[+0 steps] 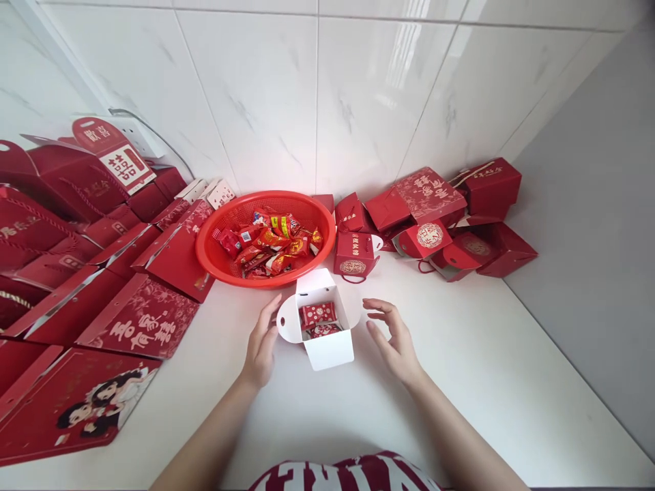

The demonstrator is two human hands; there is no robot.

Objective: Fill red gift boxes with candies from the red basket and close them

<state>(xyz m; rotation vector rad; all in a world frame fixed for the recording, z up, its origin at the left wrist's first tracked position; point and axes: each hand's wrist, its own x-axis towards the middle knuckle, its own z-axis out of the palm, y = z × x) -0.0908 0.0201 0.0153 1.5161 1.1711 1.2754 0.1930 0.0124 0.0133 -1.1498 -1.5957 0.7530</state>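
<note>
Left hand (262,344) steadies open white box (323,326) at its flap | right hand (393,335) hovers empty, fingers spread | sweets (318,315) inside; best fold flaps evenly, box braced.

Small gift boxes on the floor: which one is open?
The small white-sided box between the left hand and right hand. Its flaps stand apart, showing red wrapped candies inside; the small red boxes beyond are closed.

white floor (460,382) w/ red basket (215,262), open white box (327,351), red boxes (430,218).
</note>
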